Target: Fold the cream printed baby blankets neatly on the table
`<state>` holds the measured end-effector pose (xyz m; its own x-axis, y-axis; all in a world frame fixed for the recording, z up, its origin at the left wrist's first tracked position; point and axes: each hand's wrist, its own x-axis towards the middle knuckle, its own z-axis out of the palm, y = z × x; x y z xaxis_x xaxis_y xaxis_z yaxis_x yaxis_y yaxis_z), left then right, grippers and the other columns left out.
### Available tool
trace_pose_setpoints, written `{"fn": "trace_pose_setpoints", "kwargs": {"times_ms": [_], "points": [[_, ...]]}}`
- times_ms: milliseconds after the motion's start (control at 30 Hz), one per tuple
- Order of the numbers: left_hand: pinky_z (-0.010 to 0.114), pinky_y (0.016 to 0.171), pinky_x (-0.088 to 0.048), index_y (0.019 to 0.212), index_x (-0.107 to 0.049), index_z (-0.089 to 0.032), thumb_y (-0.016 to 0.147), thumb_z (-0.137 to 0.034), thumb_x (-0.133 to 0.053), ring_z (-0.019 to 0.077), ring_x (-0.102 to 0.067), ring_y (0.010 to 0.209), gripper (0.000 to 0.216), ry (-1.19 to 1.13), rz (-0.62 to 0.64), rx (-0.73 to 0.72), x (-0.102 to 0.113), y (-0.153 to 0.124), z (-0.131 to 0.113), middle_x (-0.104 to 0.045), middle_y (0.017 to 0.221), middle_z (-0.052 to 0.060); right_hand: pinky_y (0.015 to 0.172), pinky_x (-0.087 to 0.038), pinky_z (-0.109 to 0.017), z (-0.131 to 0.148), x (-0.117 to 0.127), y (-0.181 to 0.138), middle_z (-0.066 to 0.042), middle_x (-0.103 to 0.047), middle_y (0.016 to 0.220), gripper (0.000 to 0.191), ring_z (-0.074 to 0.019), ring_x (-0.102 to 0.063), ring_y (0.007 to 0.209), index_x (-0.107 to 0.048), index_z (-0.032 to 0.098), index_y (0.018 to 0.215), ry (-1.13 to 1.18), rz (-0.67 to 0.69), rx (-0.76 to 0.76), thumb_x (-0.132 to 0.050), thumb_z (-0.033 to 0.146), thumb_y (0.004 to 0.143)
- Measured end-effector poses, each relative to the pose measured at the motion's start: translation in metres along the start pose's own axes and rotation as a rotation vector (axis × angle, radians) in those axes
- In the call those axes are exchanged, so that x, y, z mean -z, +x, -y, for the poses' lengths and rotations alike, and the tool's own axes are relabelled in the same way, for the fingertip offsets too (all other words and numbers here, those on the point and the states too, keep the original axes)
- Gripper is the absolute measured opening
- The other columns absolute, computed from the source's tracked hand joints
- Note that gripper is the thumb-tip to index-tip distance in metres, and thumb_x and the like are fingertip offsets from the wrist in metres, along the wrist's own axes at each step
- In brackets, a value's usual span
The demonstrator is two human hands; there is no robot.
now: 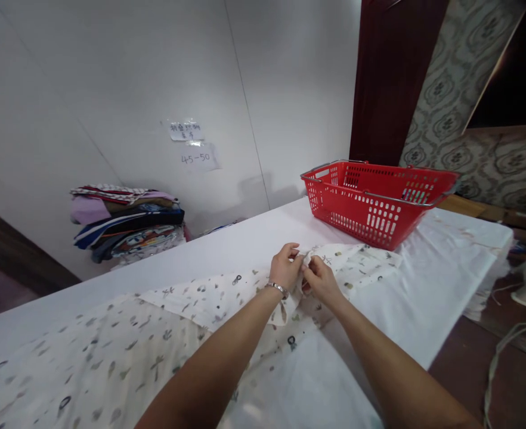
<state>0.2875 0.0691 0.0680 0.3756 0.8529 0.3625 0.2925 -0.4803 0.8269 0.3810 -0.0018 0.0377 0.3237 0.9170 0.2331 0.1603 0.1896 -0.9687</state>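
A thin white cloth (155, 339) printed with small leaf and plant shapes lies spread over the left and middle of the table, partly folded over itself. My left hand (286, 266), with a metal bracelet at the wrist, pinches a gathered bit of this cloth. Close beside it, my right hand (320, 279) grips the same bunched part, fingers curled. The two hands almost touch at the fingertips, and the exact hold is partly hidden. Loose folds hang below the hands, and another stretch of the cloth runs right toward the basket.
A red plastic basket (347, 205) with metal handles stands on the white-covered table (451, 274), behind my right hand. Folded clothes (129, 223) are piled beyond the table at the left. Paper signs (199, 157) hang on the wall. Pale cables (498, 357) trail at the right.
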Motion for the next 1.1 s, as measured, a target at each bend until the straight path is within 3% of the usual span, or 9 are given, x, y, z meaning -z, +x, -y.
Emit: {"fn": "trace_pose_setpoints", "kwargs": {"times_ms": [100, 267, 567, 1100], "points": [[0.023, 0.07, -0.048, 0.084, -0.063, -0.019, 0.075, -0.02, -0.055, 0.0116, -0.062, 0.073, 0.012, -0.067, 0.002, 0.001, 0.0, -0.005, -0.003, -0.067, 0.078, 0.0, 0.042, -0.047, -0.025, 0.0, 0.0, 0.0, 0.006, -0.05, 0.059, 0.019, -0.0126, -0.055, 0.046, -0.04, 0.022, 0.077, 0.078, 0.003, -0.017, -0.047, 0.039, 0.08], [0.02, 0.066, -0.048, 0.079, -0.066, -0.02, 0.075, -0.021, -0.055, 0.0104, -0.062, 0.069, 0.012, -0.083, -0.035, -0.043, 0.0, -0.011, -0.01, -0.068, 0.076, -0.002, 0.043, -0.049, -0.027, 0.003, 0.0, 0.002, 0.005, -0.053, 0.058, 0.017, -0.0137, -0.055, 0.046, -0.045, 0.022, 0.079, 0.098, -0.006, -0.062, -0.045, 0.038, 0.08], [0.02, 0.062, -0.047, 0.082, -0.066, -0.021, 0.076, -0.017, -0.052, 0.0097, -0.06, 0.064, 0.017, -0.004, 0.027, -0.053, 0.003, -0.019, -0.016, -0.067, 0.075, -0.003, 0.046, -0.051, -0.029, 0.011, 0.001, 0.0, 0.005, -0.056, 0.056, 0.017, -0.0152, -0.057, 0.048, -0.048, 0.021, 0.082, 0.215, 0.02, -0.125, -0.047, 0.037, 0.077], [0.024, 0.074, -0.047, 0.085, -0.062, -0.021, 0.077, -0.013, -0.051, 0.0115, -0.06, 0.078, 0.016, 0.131, -0.009, -0.16, 0.005, -0.023, -0.016, -0.066, 0.084, -0.001, 0.045, -0.052, -0.029, 0.009, 0.001, 0.001, 0.004, -0.057, 0.056, 0.01, -0.0159, -0.058, 0.05, -0.049, 0.021, 0.073, 0.256, -0.005, -0.123, -0.047, 0.031, 0.075]]}}
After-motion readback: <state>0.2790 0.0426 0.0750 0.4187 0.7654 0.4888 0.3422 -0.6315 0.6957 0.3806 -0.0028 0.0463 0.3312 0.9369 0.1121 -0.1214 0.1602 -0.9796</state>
